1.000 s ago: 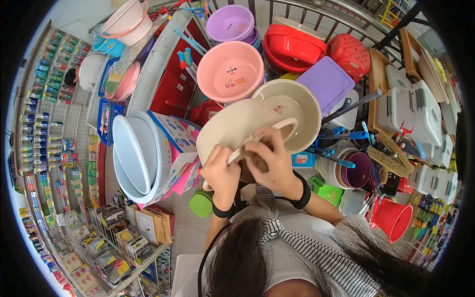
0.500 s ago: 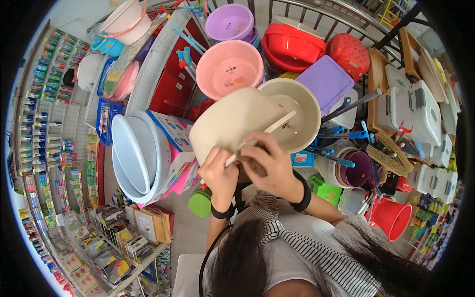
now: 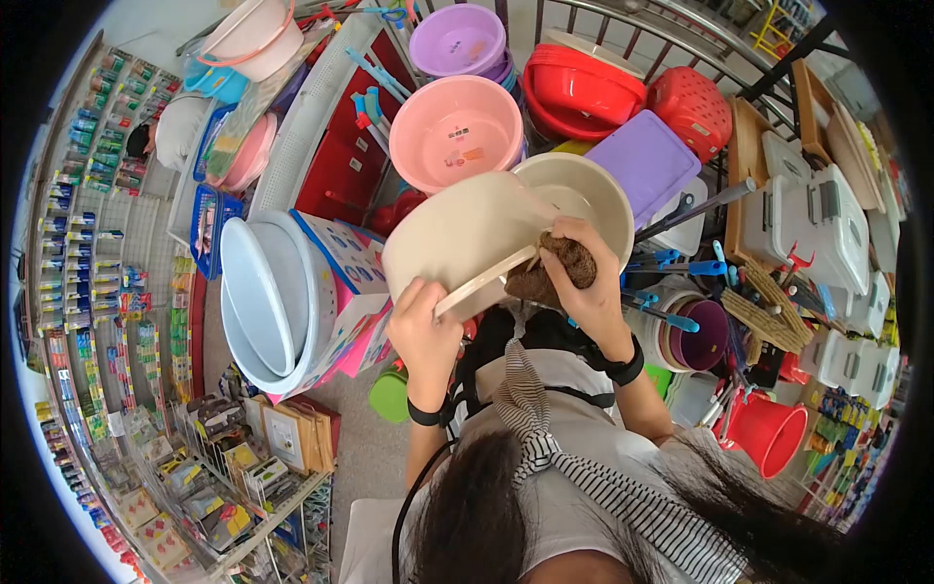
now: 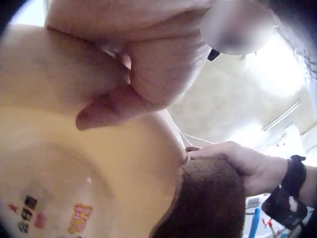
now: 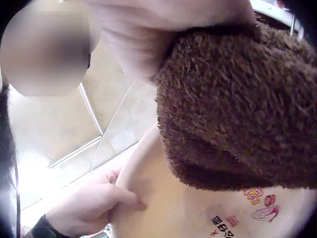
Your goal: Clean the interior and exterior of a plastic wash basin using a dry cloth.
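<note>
A beige plastic basin is tilted on its side in front of the person, its outer wall facing up in the head view. My left hand grips its near rim, the thumb pressed on the inner wall in the left wrist view. Printed stickers show on the inside bottom. With my right hand I hold a fuzzy brown cloth at the right end of the rim. The cloth hangs over the basin's edge in the right wrist view and hides part of the inside.
Another beige basin stands just behind, beside a pink basin and a purple lid. Pale blue tubs are on the left. Mop handles and a red bucket are at the right.
My right hand has slid right along the rim, away from the left hand, and the brown cloth has come into fuller view. The left hand keeps its hold on the basin.
</note>
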The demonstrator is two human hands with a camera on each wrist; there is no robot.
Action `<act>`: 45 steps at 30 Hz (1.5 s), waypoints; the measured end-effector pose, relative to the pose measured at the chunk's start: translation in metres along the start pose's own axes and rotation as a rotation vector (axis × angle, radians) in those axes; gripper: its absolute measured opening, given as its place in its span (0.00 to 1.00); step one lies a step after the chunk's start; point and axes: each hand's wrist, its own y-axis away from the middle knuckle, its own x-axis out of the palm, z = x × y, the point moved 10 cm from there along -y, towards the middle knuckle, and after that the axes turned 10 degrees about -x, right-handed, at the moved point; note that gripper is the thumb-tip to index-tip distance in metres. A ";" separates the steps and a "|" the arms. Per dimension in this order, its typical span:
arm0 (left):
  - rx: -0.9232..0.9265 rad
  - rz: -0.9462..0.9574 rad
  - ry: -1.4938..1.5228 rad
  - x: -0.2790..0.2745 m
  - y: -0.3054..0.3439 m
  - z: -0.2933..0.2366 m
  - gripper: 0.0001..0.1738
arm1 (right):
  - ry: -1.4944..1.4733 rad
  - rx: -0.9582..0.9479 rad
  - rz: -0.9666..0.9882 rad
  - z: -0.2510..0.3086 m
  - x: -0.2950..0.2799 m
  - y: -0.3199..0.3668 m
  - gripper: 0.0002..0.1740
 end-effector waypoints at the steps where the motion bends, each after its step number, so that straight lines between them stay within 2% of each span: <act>1: 0.026 0.025 -0.050 0.005 -0.004 -0.001 0.09 | -0.005 0.000 0.003 0.002 0.002 0.000 0.13; 3: 0.051 0.046 -0.099 0.012 -0.007 -0.004 0.09 | 0.066 -0.056 0.104 0.013 0.013 -0.001 0.13; 5: 0.137 0.120 -0.223 0.031 0.000 -0.015 0.08 | 0.122 -0.101 0.125 0.028 0.026 0.006 0.15; 7: 0.135 0.136 -0.181 0.043 0.007 -0.015 0.09 | 0.139 -0.130 0.202 0.038 0.044 0.020 0.15; 9: -0.003 0.148 -0.065 0.043 0.010 -0.004 0.09 | 0.190 -0.164 0.234 0.040 0.046 0.026 0.17; 12: -0.027 0.132 0.016 0.032 0.007 -0.011 0.09 | 0.179 -0.187 0.260 0.046 0.036 0.019 0.18; 13: -0.030 0.124 0.024 0.030 0.007 -0.012 0.08 | 0.178 -0.186 0.259 0.046 0.033 0.017 0.18; 15: -0.027 0.123 0.020 0.026 0.006 -0.006 0.08 | 0.068 0.005 0.145 0.023 0.013 0.011 0.16; 17: -0.051 0.114 0.036 0.018 0.004 -0.005 0.08 | 0.153 -0.086 0.009 0.015 -0.011 -0.005 0.14; 19: -0.036 0.099 0.020 0.017 0.003 -0.008 0.08 | 0.189 -0.108 0.016 0.016 -0.013 -0.008 0.14; 21: -0.036 0.094 0.048 0.017 0.005 -0.012 0.09 | 0.090 -0.017 0.041 0.018 -0.003 -0.003 0.13; 22: -0.038 0.093 0.045 0.018 0.005 -0.011 0.09 | 0.167 -0.149 0.068 0.036 0.006 -0.003 0.13; 25: -0.003 0.073 0.033 0.021 0.006 -0.014 0.09 | 0.163 -0.159 0.207 0.052 0.033 0.010 0.13; 26: -0.011 0.087 0.050 0.020 0.004 -0.016 0.10 | 0.161 -0.161 0.203 0.050 0.031 0.009 0.13; 29: -0.040 0.102 0.071 0.014 0.003 -0.011 0.11 | 0.064 -0.017 0.003 0.015 -0.003 0.004 0.13; 31: -0.062 0.109 0.083 0.014 0.005 -0.007 0.12 | 0.140 -0.094 0.009 0.007 -0.017 -0.009 0.14; 34: -0.086 0.118 0.117 0.015 0.006 -0.001 0.13 | 0.073 -0.063 0.045 -0.003 -0.015 -0.011 0.15; 36: -0.044 0.094 -0.023 0.014 0.000 -0.002 0.12 | 0.069 -0.059 0.057 -0.003 -0.013 -0.011 0.15; 37: -0.044 0.094 -0.023 0.015 -0.003 -0.006 0.12 | 0.075 -0.079 0.055 0.000 -0.013 -0.010 0.15; 39: 0.075 0.017 -0.088 0.012 -0.005 -0.028 0.09 | 0.079 -0.100 0.052 0.010 -0.010 -0.006 0.15; 40: 0.075 0.017 -0.088 0.016 -0.004 -0.030 0.09 | 0.039 -0.071 0.103 0.017 0.001 -0.002 0.15; 41: 0.078 0.057 -0.129 0.026 0.000 -0.032 0.09 | -0.002 -0.044 0.158 0.023 0.013 0.005 0.15; 43: 0.084 0.099 -0.166 0.034 0.002 -0.031 0.09 | 0.109 -0.088 0.143 0.032 0.023 0.016 0.15; 45: 0.023 0.149 -0.100 0.035 0.003 -0.021 0.09 | 0.070 0.014 0.182 0.027 0.019 0.017 0.15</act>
